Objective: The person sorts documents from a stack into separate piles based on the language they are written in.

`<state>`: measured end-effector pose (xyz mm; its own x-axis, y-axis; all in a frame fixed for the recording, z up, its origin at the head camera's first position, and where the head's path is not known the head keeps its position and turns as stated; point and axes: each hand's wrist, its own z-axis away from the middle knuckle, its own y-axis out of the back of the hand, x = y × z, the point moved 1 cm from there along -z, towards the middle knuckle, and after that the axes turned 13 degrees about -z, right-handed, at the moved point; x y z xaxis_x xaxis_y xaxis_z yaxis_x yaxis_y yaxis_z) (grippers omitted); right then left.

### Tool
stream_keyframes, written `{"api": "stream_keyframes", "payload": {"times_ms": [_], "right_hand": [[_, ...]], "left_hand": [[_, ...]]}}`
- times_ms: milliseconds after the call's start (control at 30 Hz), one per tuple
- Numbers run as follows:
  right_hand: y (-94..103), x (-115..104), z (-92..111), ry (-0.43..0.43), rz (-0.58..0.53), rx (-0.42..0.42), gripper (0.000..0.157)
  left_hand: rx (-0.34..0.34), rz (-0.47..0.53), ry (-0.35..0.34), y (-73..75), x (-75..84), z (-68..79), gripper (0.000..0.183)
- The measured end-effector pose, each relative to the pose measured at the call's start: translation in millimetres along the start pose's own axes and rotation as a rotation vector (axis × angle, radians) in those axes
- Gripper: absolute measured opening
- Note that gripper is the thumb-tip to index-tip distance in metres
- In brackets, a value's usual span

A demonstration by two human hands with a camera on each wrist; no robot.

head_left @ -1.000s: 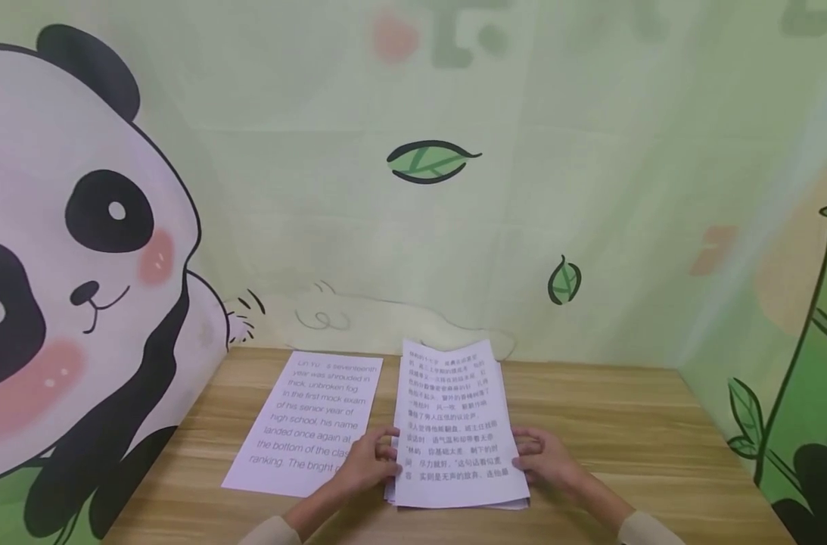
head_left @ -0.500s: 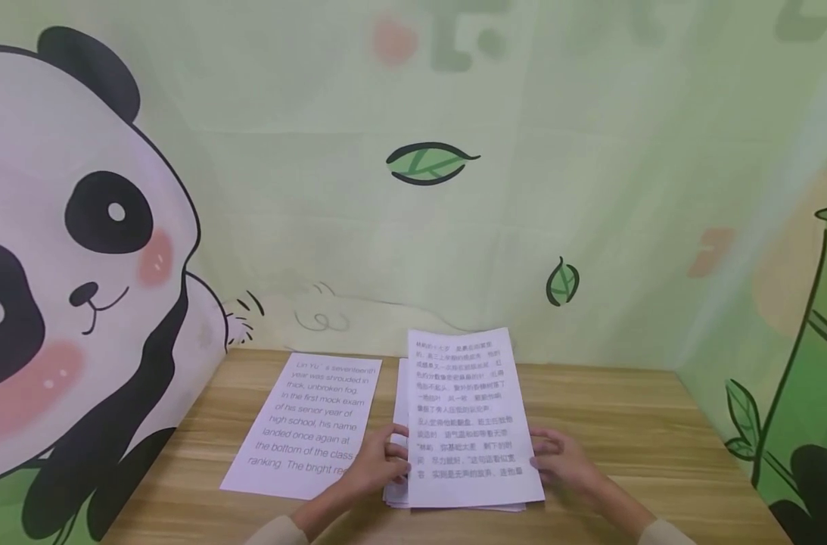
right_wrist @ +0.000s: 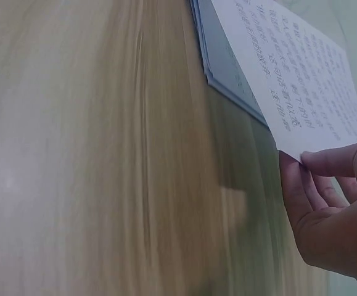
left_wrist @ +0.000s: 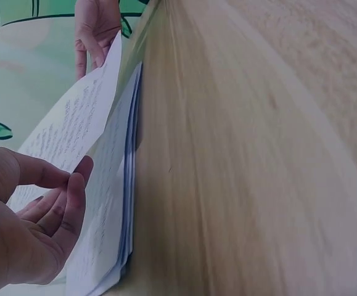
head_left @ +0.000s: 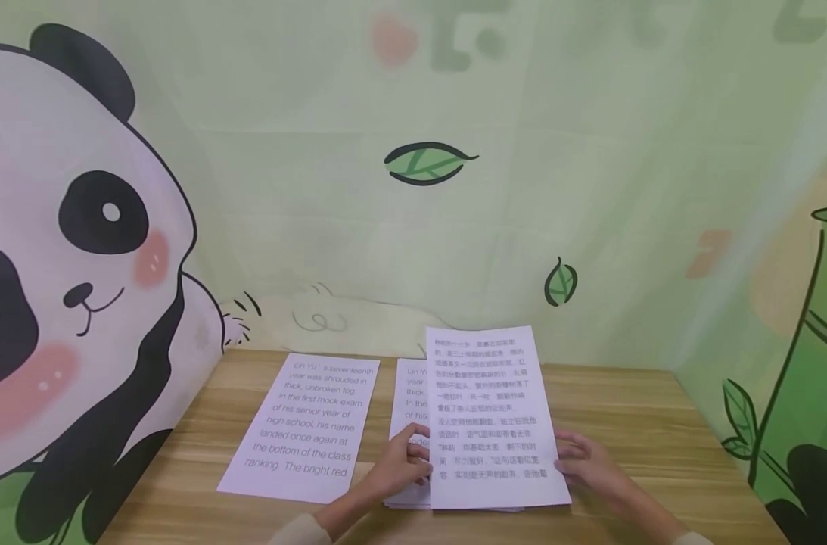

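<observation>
Both hands hold one printed sheet of paper [head_left: 491,416] with Chinese text, raised over a stack of paper [head_left: 408,393]. My left hand [head_left: 402,465] pinches its left edge between thumb and fingers, and my right hand [head_left: 590,465] pinches the right edge. In the left wrist view the sheet [left_wrist: 73,117] bows upward, apart from the stack [left_wrist: 113,185] below it. The right wrist view has the right thumb and fingers [right_wrist: 326,163] at the sheet's near corner. English print shows on the stack's uncovered left strip; the held sheet hides the rest.
A single sheet with large English text [head_left: 304,428] lies on the wooden table [head_left: 624,424] to the left. Behind the table hangs a green backdrop [head_left: 304,212] printed with a panda and leaves.
Both hands have lifted the Chinese-text sheet off the stack and carried it to the right. The English print on the stack beneath has come into view.
</observation>
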<state>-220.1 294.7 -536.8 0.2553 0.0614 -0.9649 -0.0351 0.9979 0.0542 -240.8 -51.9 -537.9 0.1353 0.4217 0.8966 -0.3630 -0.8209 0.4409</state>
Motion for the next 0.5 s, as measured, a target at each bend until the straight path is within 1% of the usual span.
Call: {"api": "stream_keyframes", "payload": {"times_ms": [33,167,333,500], "right_hand": [[3.8,1,1,0.006,0.004,-0.011,0.065],[18.3,4,7,0.004,0.004,-0.011,0.067],[35.3,6,13,0.0,0.002,-0.017,0.069],[45.8,7,17,-0.01,-0.023,0.022,0.071]], "left_hand": [[-0.001,0.005,-0.006,-3.0,0.8,-0.8,0.047],[-0.001,0.026,-0.022,-14.2,4.1,-5.2,0.048],[-0.026,0.065,-0.042,-26.6,7.9,-11.2,0.048],[-0.046,0.093,-0.045,-36.0,11.8,-17.1,0.049]]}}
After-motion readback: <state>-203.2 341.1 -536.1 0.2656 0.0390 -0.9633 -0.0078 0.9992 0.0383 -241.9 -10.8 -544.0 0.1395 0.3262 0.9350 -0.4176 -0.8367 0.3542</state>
